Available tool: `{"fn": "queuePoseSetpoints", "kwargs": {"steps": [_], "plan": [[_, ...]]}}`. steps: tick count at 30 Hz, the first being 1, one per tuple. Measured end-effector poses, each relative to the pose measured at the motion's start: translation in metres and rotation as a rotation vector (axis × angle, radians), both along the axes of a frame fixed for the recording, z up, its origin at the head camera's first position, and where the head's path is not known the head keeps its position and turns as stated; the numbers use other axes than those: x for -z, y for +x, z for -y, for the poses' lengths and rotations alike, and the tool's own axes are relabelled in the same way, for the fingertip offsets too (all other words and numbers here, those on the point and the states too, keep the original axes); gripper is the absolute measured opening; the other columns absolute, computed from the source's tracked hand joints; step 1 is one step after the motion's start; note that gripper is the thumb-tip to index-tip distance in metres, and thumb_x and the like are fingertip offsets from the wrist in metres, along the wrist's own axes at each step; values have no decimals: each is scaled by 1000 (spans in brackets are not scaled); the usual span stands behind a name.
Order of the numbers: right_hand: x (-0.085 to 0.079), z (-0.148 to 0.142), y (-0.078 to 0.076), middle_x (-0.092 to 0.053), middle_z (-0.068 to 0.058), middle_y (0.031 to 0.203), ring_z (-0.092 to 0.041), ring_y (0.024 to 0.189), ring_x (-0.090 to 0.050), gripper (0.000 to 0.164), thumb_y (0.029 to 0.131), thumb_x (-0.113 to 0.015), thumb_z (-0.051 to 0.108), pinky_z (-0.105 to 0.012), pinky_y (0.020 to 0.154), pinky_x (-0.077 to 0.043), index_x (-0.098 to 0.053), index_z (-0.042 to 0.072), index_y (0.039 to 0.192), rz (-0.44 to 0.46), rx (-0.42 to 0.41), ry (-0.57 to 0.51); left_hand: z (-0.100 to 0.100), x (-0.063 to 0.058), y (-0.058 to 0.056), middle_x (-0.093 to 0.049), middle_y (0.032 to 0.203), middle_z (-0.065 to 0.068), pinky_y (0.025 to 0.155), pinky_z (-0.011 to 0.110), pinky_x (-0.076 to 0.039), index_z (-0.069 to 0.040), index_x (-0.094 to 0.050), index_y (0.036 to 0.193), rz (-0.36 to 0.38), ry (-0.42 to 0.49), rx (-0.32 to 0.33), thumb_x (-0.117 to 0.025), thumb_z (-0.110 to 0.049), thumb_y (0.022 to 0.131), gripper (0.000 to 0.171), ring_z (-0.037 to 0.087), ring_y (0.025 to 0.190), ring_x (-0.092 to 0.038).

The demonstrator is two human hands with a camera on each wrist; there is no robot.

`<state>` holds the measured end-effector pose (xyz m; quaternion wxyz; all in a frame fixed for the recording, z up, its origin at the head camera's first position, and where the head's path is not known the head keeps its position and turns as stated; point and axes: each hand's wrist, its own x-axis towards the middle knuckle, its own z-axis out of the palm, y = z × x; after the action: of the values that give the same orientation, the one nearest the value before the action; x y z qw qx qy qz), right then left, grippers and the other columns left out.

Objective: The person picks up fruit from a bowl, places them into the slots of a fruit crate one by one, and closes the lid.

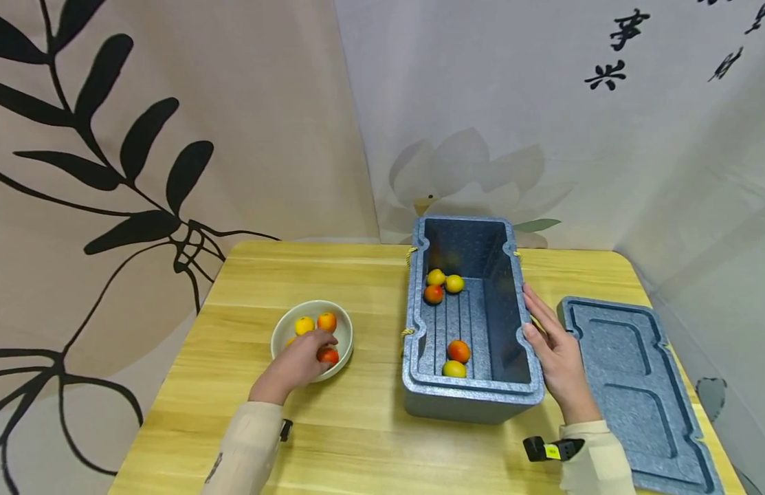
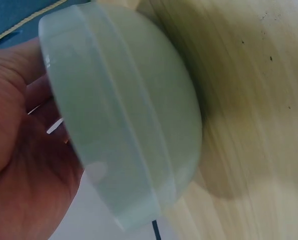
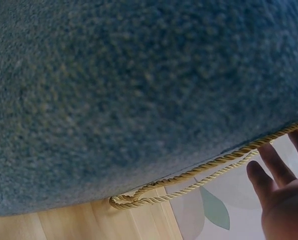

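Note:
A pale green bowl [image 1: 282, 328] holds several small yellow, orange and red fruits on the left of the table. My left hand [image 1: 300, 359] reaches over its near rim, thumb and fingers around a red fruit [image 1: 328, 355]. In the left wrist view the bowl's wall [image 2: 123, 115] hides the fingertips. A speckled blue-grey foam box [image 1: 469, 392] stands open on the right; inside lie yellow fruits [image 1: 454, 369] and red-orange ones [image 1: 459, 351]. My right hand [image 1: 558, 354] rests along its right rim with extended fingers, near the yellow rope [image 3: 204, 170] in the right wrist view.
The box's lid [image 1: 642, 392] lies on the table right of my right hand. A wooden table [image 1: 357, 440] carries everything, its back edge close to a printed cloth [image 1: 283, 124] with dark leaves and writing. The box's tall walls stand between bowl and lid.

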<state>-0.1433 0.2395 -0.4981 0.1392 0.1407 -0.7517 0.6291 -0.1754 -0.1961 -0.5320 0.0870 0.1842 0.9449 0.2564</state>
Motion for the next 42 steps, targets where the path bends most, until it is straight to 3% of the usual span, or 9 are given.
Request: {"fn": "queuePoseSetpoints", "kwargs": {"steps": [11, 17, 21, 25, 30, 36, 42], "plan": [[1, -1, -1, -34, -17, 154, -17, 141, -31, 48, 98, -48, -11, -17, 106, -35, -44, -2, 145, -3, -3, -11, -3, 3, -6, -68, 101, 12, 84, 43, -54, 3, -68, 105, -25, -14, 88, -75, 9, 75, 32, 29, 92, -62], [2, -1, -1, -34, -17, 154, -16, 141, -31, 49, 97, -49, -11, -17, 105, -36, -44, -2, 145, 1, -2, -4, -3, 2, -4, -69, 98, 9, 83, 41, -54, 1, -70, 102, 26, -59, 45, -74, 7, 77, 27, 26, 90, -64], [1, -1, -1, -35, -15, 154, -16, 141, -31, 49, 98, -49, -10, -18, 105, -36, -45, 0, 145, 7, 3, 5, -2, 4, -2, -67, 93, 6, 79, 38, -54, 1, -70, 98, 21, -54, 38, -76, 3, 79, 20, 22, 84, -62], [0, -1, 0, -35, -13, 154, -16, 141, -32, 48, 99, -49, -9, -18, 105, -37, -46, 2, 146, 12, 14, 17, 2, 7, 0, -64, 91, 4, 75, 36, -52, -2, -69, 96, -27, 2, 32, -78, -3, 82, 17, 19, 79, -58], [1, -1, -1, -35, -14, 154, -16, 141, -32, 49, 98, -49, -9, -17, 105, -36, -45, 2, 146, 0, 10, 22, 7, 8, 2, -66, 103, 2, 81, 37, -54, -4, -71, 103, -107, 108, -49, -80, -9, 83, 22, 19, 90, -61], [2, -1, -1, -35, -17, 154, -17, 141, -33, 48, 98, -48, -11, -17, 104, -37, -44, -2, 145, -18, -5, -10, 9, 1, 2, -64, 111, 11, 81, 38, -58, 5, -68, 109, -188, 265, -75, -78, 0, 82, 29, 30, 101, -61], [0, -1, 0, -35, -15, 154, -17, 140, -33, 48, 99, -48, -10, -18, 105, -36, -45, 0, 145, -11, -8, -10, 9, -9, 0, -64, 113, 12, 75, 41, -59, 4, -69, 110, -252, 342, -129, -78, -1, 83, 29, 31, 100, -63]]}}
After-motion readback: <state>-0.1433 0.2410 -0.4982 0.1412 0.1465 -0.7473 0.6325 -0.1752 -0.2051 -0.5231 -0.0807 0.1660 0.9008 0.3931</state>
